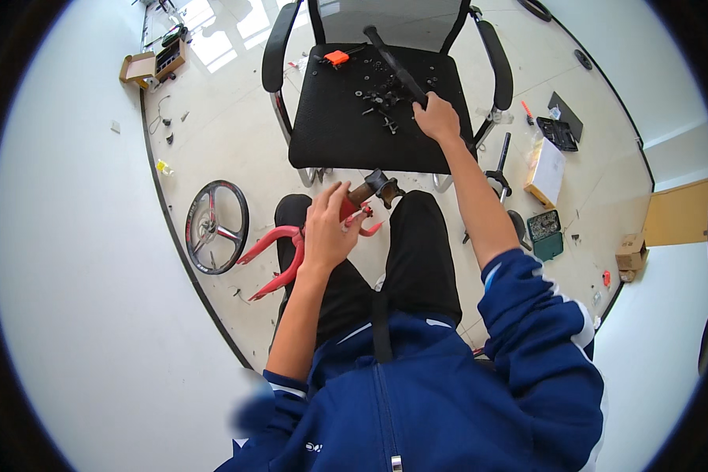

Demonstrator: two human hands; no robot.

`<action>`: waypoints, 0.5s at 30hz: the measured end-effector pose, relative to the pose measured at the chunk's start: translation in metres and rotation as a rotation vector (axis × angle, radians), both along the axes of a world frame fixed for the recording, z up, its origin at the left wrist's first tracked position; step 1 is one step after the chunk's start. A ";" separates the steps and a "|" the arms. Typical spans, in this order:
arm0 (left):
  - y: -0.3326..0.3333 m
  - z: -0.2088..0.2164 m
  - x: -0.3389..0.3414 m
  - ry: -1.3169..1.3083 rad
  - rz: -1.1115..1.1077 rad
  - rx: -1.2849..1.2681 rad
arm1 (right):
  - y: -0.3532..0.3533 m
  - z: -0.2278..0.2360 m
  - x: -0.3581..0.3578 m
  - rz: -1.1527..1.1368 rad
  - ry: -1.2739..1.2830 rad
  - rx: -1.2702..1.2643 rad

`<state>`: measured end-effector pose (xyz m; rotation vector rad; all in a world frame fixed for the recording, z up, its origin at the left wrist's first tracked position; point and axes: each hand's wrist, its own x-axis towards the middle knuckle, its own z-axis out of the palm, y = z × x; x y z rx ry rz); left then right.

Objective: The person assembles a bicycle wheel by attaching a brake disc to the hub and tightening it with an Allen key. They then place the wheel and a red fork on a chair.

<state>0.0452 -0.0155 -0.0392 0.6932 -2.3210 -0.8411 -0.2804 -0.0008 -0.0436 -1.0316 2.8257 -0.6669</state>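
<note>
A red bicycle frame with forked ends lies across my thighs. My left hand is closed round its middle, hiding part of it. Beyond those fingers a bare metal tube sticks out, and a black clamp-like piece sits at its end. My right hand grips the lower end of a long black bar, held slanting above the seat of a black chair. Small dark bolts and nuts lie scattered on the seat beside the bar.
An orange item lies at the seat's far left. A spoked wheel rests on the floor at left. To the right are a white-topped box, a green case of small parts and a black tool case. An opened carton stands far left.
</note>
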 end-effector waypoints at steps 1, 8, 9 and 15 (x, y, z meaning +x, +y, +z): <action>-0.001 0.001 0.003 -0.015 0.019 0.027 | -0.001 -0.026 -0.012 0.022 0.028 0.050; -0.010 -0.017 0.036 -0.194 0.061 -0.001 | 0.027 -0.059 0.042 0.213 0.048 -0.310; -0.008 -0.022 0.037 -0.203 0.067 0.008 | 0.040 -0.052 0.056 0.266 -0.018 -0.443; -0.002 -0.022 0.031 -0.246 0.133 -0.106 | 0.079 0.004 0.148 0.597 -0.753 -0.463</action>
